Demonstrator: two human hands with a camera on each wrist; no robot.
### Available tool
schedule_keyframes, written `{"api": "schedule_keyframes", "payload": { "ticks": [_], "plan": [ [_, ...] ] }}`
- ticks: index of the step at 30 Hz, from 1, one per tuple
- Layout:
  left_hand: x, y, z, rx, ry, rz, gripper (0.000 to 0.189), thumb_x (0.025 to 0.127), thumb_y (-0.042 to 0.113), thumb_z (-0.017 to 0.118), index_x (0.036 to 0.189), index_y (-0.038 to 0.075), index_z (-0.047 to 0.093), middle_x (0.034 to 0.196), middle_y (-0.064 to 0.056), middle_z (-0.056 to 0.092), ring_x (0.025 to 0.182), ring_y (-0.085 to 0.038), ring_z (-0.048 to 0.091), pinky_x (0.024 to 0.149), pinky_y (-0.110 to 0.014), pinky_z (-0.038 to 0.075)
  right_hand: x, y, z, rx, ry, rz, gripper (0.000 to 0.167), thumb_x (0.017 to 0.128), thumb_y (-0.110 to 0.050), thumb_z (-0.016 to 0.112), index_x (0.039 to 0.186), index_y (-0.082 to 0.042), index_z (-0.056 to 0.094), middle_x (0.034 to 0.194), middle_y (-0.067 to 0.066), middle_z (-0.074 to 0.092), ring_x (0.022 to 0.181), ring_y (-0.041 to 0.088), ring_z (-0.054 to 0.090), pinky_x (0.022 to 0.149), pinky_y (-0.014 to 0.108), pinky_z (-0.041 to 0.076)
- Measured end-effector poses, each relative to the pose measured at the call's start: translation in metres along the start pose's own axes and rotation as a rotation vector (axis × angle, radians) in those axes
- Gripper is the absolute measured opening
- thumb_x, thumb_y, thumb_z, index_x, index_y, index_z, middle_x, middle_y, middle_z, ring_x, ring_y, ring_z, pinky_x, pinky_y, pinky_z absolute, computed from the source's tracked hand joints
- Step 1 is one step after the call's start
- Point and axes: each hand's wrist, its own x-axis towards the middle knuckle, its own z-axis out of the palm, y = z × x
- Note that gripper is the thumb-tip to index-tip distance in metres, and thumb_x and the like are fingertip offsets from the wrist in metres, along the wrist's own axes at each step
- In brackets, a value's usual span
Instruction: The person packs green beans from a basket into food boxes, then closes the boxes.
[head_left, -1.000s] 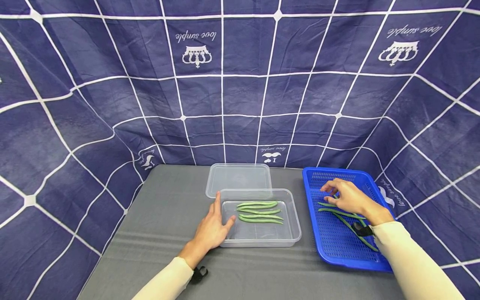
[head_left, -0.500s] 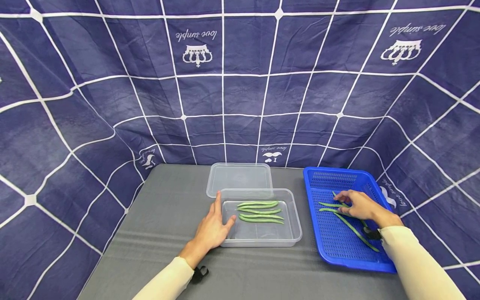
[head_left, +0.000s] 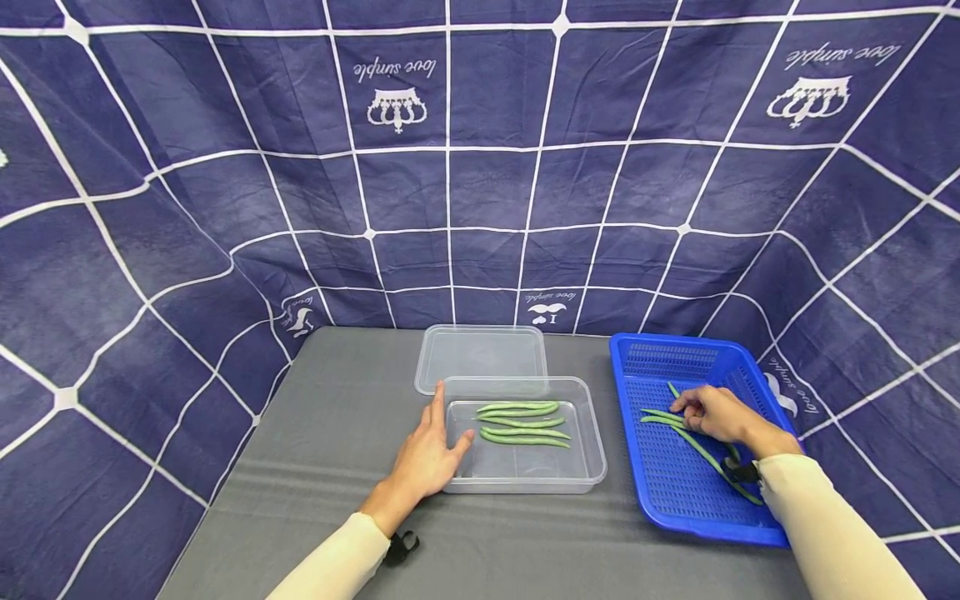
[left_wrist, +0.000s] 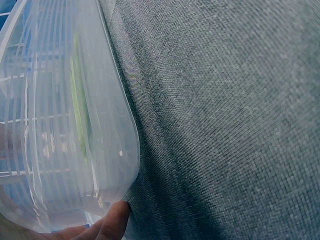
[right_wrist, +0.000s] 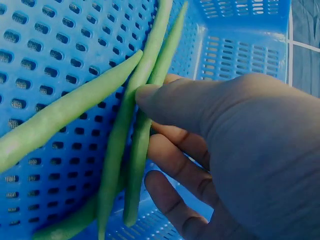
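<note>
Blue perforated basket [head_left: 675, 493]; right hand [head_left: 714, 413] pinching slender green bean [right_wrist: 138, 160]; left hand [head_left: 425, 457] spread against clear tub [head_left: 517, 485].

The bare right hand [head_left: 712, 414] pinches, thumb [right_wrist: 175, 104] opposing bent fingers [right_wrist: 172, 155], its cream-sleeved right arm [head_left: 832, 525] behind the grip. Well left of that grip, the bare left hand [head_left: 423, 456] extends its straight index finger [head_left: 438, 406], thumb apart.
</note>
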Motion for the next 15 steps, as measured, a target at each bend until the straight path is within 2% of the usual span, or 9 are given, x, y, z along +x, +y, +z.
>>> {"api": "schedule_keyframes", "payload": {
  "ticks": [6, 15],
  "plan": [
    [0.0001, 0.0016, -0.0001, 0.001, -0.001, 0.007, 0.108, 0.111, 0.049, 0.073, 0.189, 0.014, 0.007, 0.168, -0.028, 0.058, 0.121, -0.059, 0.077, 0.100, -0.069, 0.063, -0.0014, 0.0014, 0.0005, 0.017, 0.004, 0.017, 0.020, 0.088, 0.003, 0.082, 0.095, -0.015, 0.086, 0.081, -0.010, 0.074, 0.074, -0.005, 0.053, 0.072, 0.024, 0.048],
    [0.0006, 0.0013, -0.0001, 0.001, 0.005, 0.007, 0.107, 0.111, 0.049, 0.074, 0.188, 0.013, 0.009, 0.167, -0.029, 0.059, 0.120, -0.059, 0.077, 0.100, -0.070, 0.063, -0.0032, -0.0004, 0.0035, 0.018, 0.049, -0.027, 0.020, 0.088, 0.005, 0.085, 0.096, -0.013, 0.082, 0.079, -0.013, 0.067, 0.072, -0.008, 0.049, 0.070, 0.024, 0.046]
  ]
}}
